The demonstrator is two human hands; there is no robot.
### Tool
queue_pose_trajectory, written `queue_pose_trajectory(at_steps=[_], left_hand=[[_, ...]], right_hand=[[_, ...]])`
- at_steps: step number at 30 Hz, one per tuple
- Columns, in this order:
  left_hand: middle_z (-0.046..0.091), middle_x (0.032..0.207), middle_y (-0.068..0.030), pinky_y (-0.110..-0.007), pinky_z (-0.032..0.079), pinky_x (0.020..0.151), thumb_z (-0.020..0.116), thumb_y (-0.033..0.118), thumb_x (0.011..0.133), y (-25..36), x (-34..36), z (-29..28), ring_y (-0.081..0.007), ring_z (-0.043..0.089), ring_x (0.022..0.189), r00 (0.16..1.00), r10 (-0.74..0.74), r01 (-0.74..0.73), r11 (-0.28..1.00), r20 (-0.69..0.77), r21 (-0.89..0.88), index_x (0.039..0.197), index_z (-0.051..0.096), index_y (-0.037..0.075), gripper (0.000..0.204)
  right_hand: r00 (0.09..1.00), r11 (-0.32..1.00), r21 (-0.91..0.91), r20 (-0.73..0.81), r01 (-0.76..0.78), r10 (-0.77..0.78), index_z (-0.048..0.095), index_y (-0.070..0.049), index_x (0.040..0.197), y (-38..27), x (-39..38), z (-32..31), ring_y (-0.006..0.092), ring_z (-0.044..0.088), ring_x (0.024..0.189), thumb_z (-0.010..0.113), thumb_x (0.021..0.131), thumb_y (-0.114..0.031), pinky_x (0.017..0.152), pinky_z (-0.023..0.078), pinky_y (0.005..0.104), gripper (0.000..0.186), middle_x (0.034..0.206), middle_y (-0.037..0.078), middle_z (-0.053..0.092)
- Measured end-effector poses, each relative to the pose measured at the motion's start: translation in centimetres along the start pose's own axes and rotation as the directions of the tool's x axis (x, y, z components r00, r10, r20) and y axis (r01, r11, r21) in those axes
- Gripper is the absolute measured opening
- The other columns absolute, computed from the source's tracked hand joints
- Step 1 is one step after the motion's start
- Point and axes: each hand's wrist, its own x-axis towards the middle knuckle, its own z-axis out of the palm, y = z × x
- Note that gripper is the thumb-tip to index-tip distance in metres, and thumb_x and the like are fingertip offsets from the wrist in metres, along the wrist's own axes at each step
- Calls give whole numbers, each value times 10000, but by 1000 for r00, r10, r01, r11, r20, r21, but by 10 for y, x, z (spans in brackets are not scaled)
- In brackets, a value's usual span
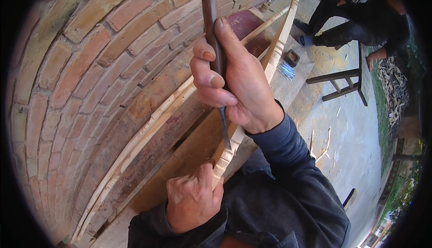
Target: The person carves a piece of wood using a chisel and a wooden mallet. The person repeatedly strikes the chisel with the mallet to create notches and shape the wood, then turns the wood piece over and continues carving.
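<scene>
My right hand (234, 83) is wrapped around a chisel (210, 27) with a dark brown wooden handle, held nearly upright. Its metal blade points down and its tip meets the carved edge of a long pale wooden strip (279, 45) at about mid-length. The strip runs from the lower centre up toward the upper right and has scalloped notches cut along its near end. My left hand (191, 198) grips that near end from below, thumb against the notched wood. Both forearms wear dark blue sleeves.
A brick wall (90, 68) fills the left. Thin pale carved sticks (135, 144) lie along a dark workbench (180, 153) beside it. A small box (291, 58) sits farther up. Another person in dark clothes (360, 18) sits by a wooden stool (346, 79) on concrete ground.
</scene>
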Motion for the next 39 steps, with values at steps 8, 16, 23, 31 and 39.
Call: queue_pose_trajectory(at_steps=[8,16,23,31,39], left_hand=[[651,714,-162,-476,477,568,729,191,851,-2,0,0,-376,649,606,1000,16,-16,1000,-15,-11,1088,601,21,318],[643,690,-156,-475,475,565,739,188,840,0,1,0,-372,647,598,1000,4,-3,1000,-17,12,1081,603,24,322],[639,688,-155,-477,476,566,744,183,835,0,2,-1,-376,645,596,1000,10,-10,1000,-9,8,1058,601,21,311],[645,712,-163,-480,486,570,749,177,829,0,2,0,-385,649,609,1000,7,-7,1000,-13,16,1042,597,20,305],[640,714,-168,-475,484,549,747,175,836,-1,3,0,-382,652,603,1000,16,-16,999,4,30,1045,599,16,302]], right_hand=[[999,999,-49,-50,1,-3,452,-129,882,4,2,3,49,276,356,275,1119,-559,331,239,181,522,632,16,489],[999,998,-64,-51,-17,14,450,-128,880,4,2,2,44,276,361,271,1120,-556,328,243,172,523,633,16,495],[999,999,-53,-51,-10,7,447,-131,881,4,1,1,45,272,364,273,1115,-572,331,241,170,529,633,18,494],[998,998,-65,-60,-9,5,440,-131,878,4,0,2,44,264,373,274,1111,-583,336,234,174,535,620,15,481],[998,983,-186,-68,-8,-4,434,-126,870,7,4,7,54,272,400,299,1097,-611,349,208,204,552,608,21,464]])
